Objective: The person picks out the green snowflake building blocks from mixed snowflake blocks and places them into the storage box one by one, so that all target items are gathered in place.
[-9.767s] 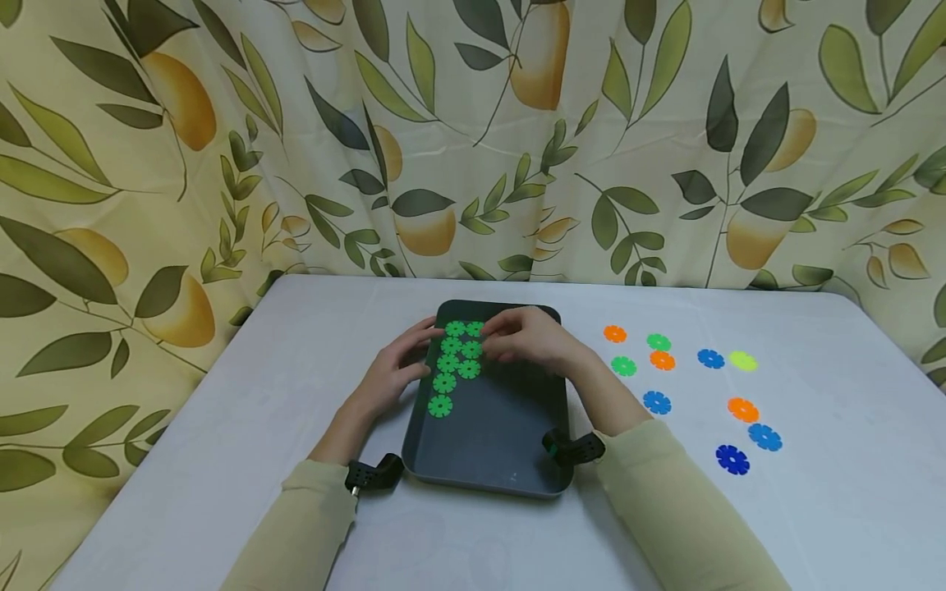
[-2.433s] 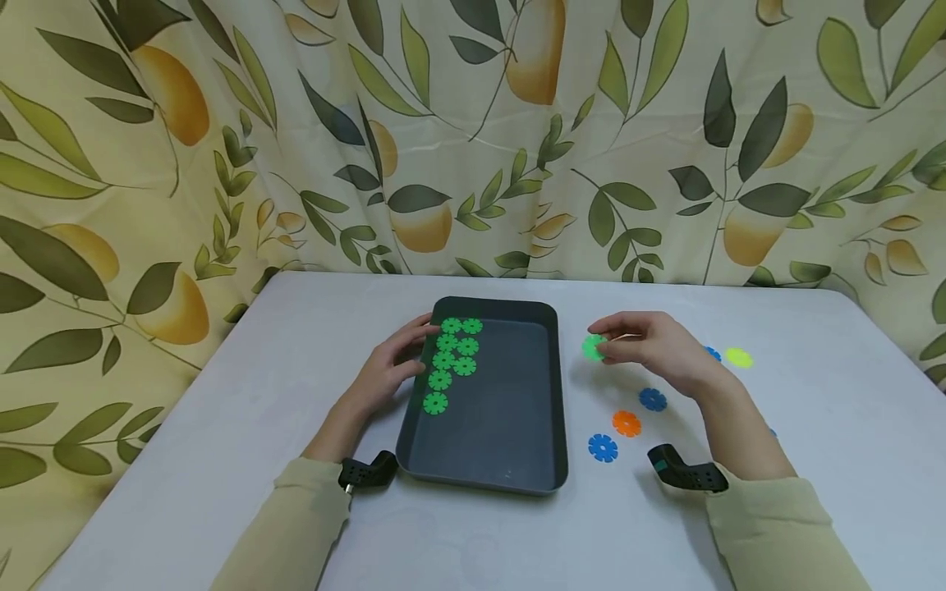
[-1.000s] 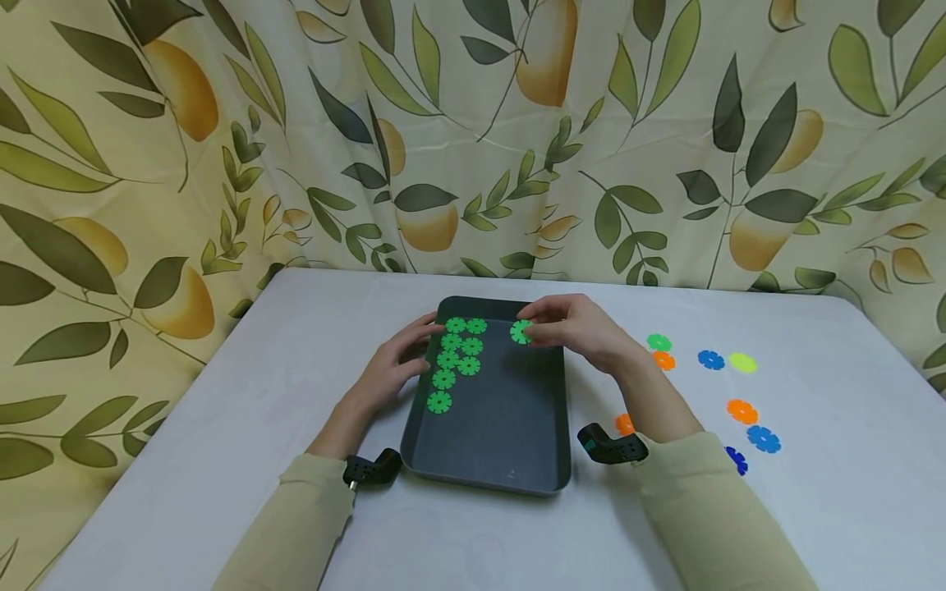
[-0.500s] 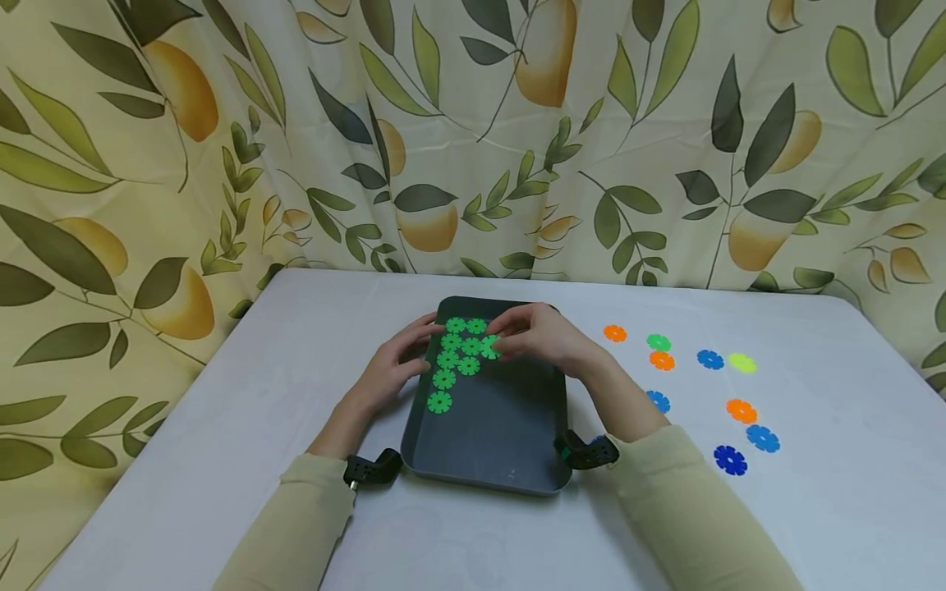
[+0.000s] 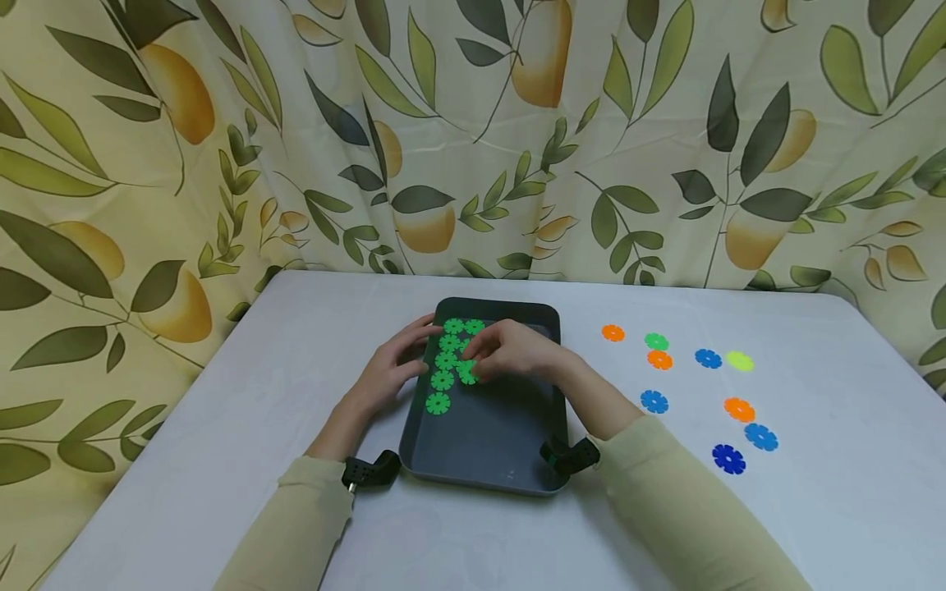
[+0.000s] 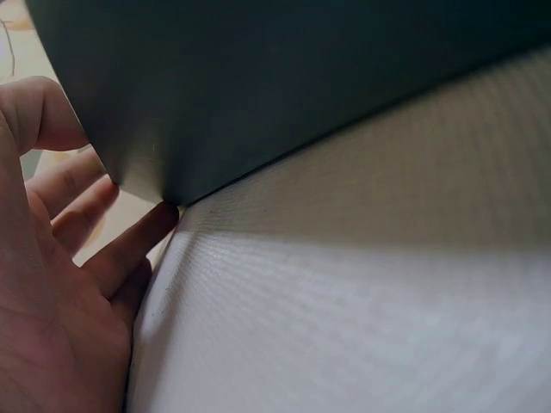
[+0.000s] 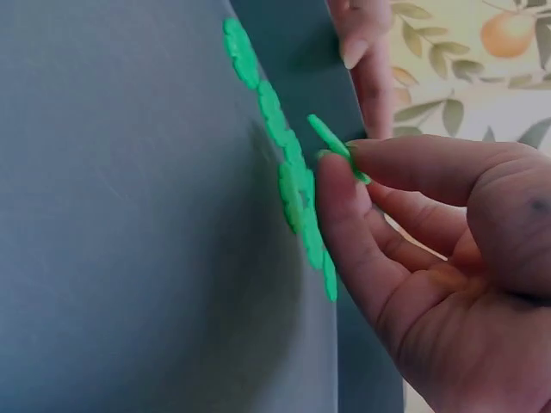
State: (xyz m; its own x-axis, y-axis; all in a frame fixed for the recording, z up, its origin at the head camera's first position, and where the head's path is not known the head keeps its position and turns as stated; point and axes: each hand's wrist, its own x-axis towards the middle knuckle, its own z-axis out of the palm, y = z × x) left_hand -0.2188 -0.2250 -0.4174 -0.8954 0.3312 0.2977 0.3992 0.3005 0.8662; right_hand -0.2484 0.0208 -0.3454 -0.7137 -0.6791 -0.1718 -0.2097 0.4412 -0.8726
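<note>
My right hand (image 5: 521, 351) is over the dark grey tray (image 5: 488, 443). Between thumb and index finger it pinches a green notched plastic disc (image 7: 328, 136), held tilted above the discs lying there. Several more flat green discs (image 5: 438, 403) lie in rows along the tray's left side; my right fingers hide part of the second row in the head view. My left hand (image 5: 390, 361) rests against the tray's left edge, fingers loosely extended. In the left wrist view its fingertips (image 6: 164, 219) touch the tray's dark outer side (image 6: 284, 77).
Right of the tray, loose discs lie scattered on the white table (image 5: 259, 492): orange (image 5: 613, 332), green (image 5: 656, 341), blue (image 5: 654, 401), yellow-green (image 5: 740, 361) and dark blue (image 5: 728, 459) among them. A leaf-and-fruit patterned curtain (image 5: 473, 148) hangs behind the table.
My right hand picked up a green disc right of the tray and brought it left over the tray. In the last half second it moved slightly left and nearer. The left hand stays put.
</note>
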